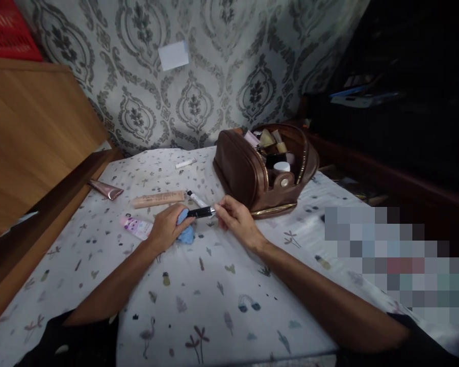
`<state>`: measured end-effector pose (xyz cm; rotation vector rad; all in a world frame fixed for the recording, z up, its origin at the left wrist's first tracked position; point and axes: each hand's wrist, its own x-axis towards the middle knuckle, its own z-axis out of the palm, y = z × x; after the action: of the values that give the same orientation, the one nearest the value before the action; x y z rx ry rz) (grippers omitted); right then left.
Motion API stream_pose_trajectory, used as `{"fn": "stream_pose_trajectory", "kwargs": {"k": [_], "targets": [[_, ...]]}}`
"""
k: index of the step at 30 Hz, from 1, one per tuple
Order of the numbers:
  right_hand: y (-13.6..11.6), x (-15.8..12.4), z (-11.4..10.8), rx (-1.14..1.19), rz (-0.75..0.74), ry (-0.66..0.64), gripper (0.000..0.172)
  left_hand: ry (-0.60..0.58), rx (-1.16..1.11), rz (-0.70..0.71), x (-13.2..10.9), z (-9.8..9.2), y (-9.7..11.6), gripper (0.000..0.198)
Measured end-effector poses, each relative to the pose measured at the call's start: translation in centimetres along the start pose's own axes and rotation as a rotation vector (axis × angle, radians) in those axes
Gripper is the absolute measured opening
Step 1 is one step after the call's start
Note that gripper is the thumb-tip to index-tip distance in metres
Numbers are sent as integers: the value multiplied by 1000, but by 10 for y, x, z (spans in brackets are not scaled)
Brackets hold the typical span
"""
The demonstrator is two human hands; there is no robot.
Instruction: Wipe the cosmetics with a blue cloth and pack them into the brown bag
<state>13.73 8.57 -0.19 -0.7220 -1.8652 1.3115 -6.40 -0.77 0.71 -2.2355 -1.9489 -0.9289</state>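
My left hand [167,227] is closed around a blue cloth [185,235] and one end of a black tube [200,212]. The tube points right, and its silvery end sits between the pinched fingertips of my right hand [235,220]. Just behind the tube lies a small white tube [197,199]. A long peach tube [158,199] rests behind my left hand, and a pink and white bottle [136,227] is partly covered by that hand. The open brown bag [240,168], filled with cosmetics, stands behind my right hand.
A slim white tube [185,163] lies toward the wall, and a pinkish-brown tube [105,189] lies at the left edge of the patterned sheet [214,316]. Wooden furniture [38,137] borders the left side. A blurred patch covers part of the right side.
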Motion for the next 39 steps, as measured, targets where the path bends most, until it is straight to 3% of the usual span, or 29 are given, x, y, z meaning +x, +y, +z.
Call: {"fn": "stream_pose_trajectory", "kwargs": {"k": [8,12,16,19,23,27,32,39], "targets": [[2,2,4,222,22,-4,44,-6,50,-44,-1,-1,1,33],[0,2,6,271,23,2,42,118,27,-139,4,-9,4,36],[-4,0,6,242,9,-4,41,193,-19,-186,19,-15,21,35],[-5,-1,6,225,-19,-16,38,166,-12,-128,30,-5,38,37],[-6,-1,5,241,-41,-32,37,3,144,29,32,14,49,31],[-6,-2,5,211,-40,-44,35,-96,260,112,23,14,40,34],[-9,0,5,188,-22,-31,35,-181,315,80,5,-1,17,28],[-9,4,-3,246,-19,7,38,-149,305,35,-11,-4,2,24]]}}
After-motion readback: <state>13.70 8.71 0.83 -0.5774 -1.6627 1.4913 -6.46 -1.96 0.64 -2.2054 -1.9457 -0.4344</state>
